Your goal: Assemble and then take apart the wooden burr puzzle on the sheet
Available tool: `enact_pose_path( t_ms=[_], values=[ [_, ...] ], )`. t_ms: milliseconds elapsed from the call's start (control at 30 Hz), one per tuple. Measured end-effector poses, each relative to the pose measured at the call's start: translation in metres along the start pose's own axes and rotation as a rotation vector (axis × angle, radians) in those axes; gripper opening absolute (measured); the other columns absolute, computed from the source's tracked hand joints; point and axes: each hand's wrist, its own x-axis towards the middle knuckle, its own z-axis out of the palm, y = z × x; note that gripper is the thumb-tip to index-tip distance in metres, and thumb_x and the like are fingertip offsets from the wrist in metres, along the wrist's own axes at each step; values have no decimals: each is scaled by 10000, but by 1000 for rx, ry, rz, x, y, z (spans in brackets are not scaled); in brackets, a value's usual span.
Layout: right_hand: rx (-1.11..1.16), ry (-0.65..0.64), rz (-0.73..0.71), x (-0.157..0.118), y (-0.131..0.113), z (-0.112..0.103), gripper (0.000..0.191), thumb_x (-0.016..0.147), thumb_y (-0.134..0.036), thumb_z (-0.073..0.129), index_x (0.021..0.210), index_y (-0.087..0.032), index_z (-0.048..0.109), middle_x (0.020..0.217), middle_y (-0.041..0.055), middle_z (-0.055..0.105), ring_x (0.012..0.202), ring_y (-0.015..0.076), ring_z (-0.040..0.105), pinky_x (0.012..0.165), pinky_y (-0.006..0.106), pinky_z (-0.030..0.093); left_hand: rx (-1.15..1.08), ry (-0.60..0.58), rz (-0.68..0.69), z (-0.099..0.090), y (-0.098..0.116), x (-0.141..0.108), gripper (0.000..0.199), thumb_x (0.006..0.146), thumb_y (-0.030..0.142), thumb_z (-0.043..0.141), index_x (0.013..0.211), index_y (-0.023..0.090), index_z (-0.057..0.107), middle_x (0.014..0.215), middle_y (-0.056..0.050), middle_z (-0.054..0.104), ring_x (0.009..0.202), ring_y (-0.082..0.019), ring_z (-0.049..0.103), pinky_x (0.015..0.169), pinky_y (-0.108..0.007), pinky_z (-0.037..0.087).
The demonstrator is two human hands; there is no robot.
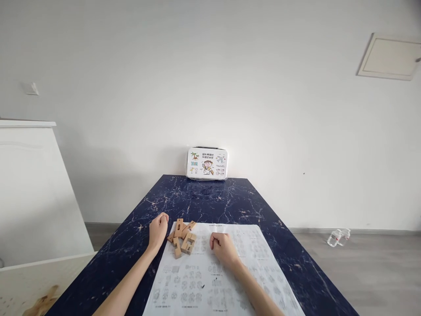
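Several notched wooden puzzle pieces [178,228] lie in a loose heap on the upper left part of a printed paper sheet [230,281]. Some of them overlap, and dark marks show on a few. My left hand [158,230] rests closed in a fist on the dark table, just left of the heap and apart from it. To the right of the pieces, my right hand [224,247] lies on the sheet, also curled into a fist. Nothing shows in either hand. Rows of small diagrams cover the paper, too blurred to read.
A white case with cartoon pictures [207,164] stands at the far end of the blue marbled table [204,202], against the wall. A white cabinet [36,188] is on the left. Clear plastic bottles [338,237] lie on the floor at right.
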Motion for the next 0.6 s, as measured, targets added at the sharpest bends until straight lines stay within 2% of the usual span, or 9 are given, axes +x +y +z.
enact_pose_path(
  t_ms=[200,600],
  values=[
    [-52,-38,0,0,-1,-1,314,722,-1,404,591,-195,611,547,-13,598,526,126,523,557,210,327,33,-73,-54,1,-7,7,227,842,256,367,622,237,424,543,27,455,535,-172,464,549,-265,301],
    [-133,-120,-52,-2,2,-1,306,691,28,430,589,-198,609,581,-9,612,580,141,510,603,230,316,84,-180,-31,7,-7,9,226,839,232,369,634,226,463,559,25,493,536,-166,468,587,-274,290]
  ],
)
